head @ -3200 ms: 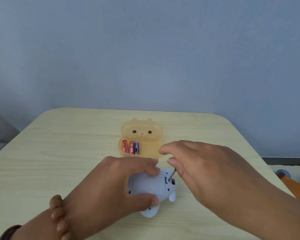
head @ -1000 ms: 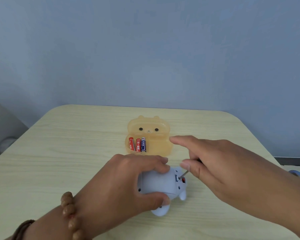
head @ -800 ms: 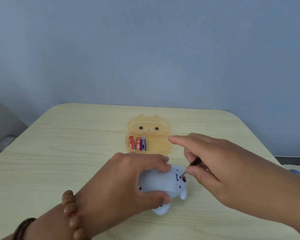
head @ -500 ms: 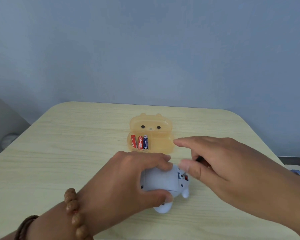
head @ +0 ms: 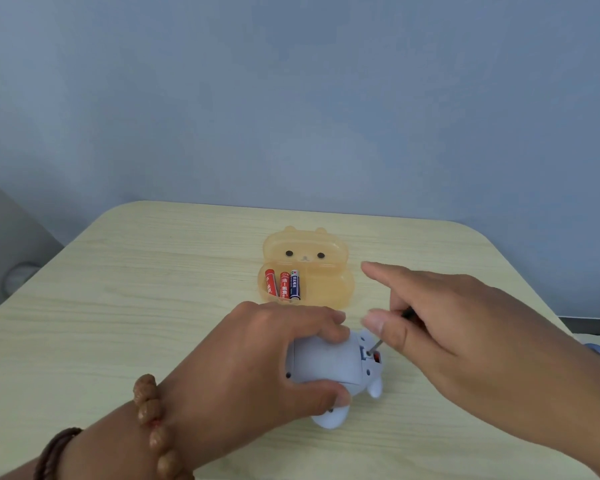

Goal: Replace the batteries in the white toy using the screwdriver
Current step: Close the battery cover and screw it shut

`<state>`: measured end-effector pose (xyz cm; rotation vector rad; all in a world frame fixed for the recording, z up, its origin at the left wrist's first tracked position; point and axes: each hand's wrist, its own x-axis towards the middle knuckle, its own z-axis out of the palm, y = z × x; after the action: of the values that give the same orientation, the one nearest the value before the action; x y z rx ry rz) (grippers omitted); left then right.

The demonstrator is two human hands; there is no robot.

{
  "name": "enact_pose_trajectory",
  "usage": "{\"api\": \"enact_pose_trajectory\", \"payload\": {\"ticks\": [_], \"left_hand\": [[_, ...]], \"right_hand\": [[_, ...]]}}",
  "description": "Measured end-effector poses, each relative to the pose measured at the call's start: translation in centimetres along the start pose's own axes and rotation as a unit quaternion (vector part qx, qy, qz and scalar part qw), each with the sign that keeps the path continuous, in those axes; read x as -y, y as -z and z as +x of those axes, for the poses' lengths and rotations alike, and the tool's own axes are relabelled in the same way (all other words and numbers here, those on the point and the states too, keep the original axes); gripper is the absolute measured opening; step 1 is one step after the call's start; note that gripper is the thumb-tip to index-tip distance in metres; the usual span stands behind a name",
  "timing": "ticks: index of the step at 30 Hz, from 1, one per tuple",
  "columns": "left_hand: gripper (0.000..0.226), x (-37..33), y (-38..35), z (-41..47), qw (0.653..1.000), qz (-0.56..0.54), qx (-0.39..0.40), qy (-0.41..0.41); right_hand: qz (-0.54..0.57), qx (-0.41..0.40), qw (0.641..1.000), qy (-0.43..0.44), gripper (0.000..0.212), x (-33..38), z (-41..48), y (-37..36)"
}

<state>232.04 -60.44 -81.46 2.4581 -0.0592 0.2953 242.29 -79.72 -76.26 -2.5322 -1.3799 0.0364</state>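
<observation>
The white toy (head: 329,363) lies underside up on the wooden table (head: 125,306). My left hand (head: 253,362) grips its body from the left, fingers on the far side and thumb on the near side. My right hand (head: 444,327) pinches a small screwdriver (head: 374,348) between thumb and fingers, index finger stretched out. The metal tip sits in the toy's battery hatch beside a small red part. Most of the screwdriver's handle is hidden in my hand.
An orange translucent bear-shaped box (head: 307,268) stands open behind the toy, with three batteries (head: 283,284) inside, two red and one blue. A blue wall rises behind the table. A blue object (head: 598,349) shows past the table's right edge.
My right hand has kept twisting the screwdriver at the hatch, fingers shifting around the handle. My left hand has stayed on the toy. The view has drifted slightly.
</observation>
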Motion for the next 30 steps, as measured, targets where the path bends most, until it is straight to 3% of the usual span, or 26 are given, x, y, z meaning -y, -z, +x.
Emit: {"api": "enact_pose_trajectory", "payload": {"ticks": [5, 10, 15, 21, 28, 30], "left_hand": [[0.059, 0.0, -0.1, -0.1, 1.0, -0.005, -0.007, -0.002], [0.057, 0.0, -0.1, -0.1, 1.0, 0.007, -0.007, -0.009], [0.055, 0.0, 0.0, -0.2, 1.0, 0.001, -0.008, -0.006], [0.06, 0.0, -0.1, -0.1, 1.0, 0.009, -0.01, -0.006], [0.056, -0.2, -0.2, -0.1, 1.0, 0.027, -0.004, -0.005], [0.055, -0.3, -0.2, -0.2, 1.0, 0.025, -0.006, 0.0]], "right_hand": [[0.034, 0.001, 0.999, 0.002, 0.047, -0.2, 0.0, -0.1], [0.017, 0.029, 0.999, 0.014, 0.06, 0.0, -0.2, 0.1], [-0.01, -0.01, 1.0, 0.01, 0.056, 0.2, 0.1, 0.0], [0.043, -0.023, 0.998, 0.027, 0.038, -0.6, -0.3, -0.2], [-0.09, -0.094, 0.99, 0.053, 0.029, -0.9, -1.4, -0.2], [-0.064, -0.141, 0.985, 0.071, 0.021, -1.4, -1.8, -0.2]]}}
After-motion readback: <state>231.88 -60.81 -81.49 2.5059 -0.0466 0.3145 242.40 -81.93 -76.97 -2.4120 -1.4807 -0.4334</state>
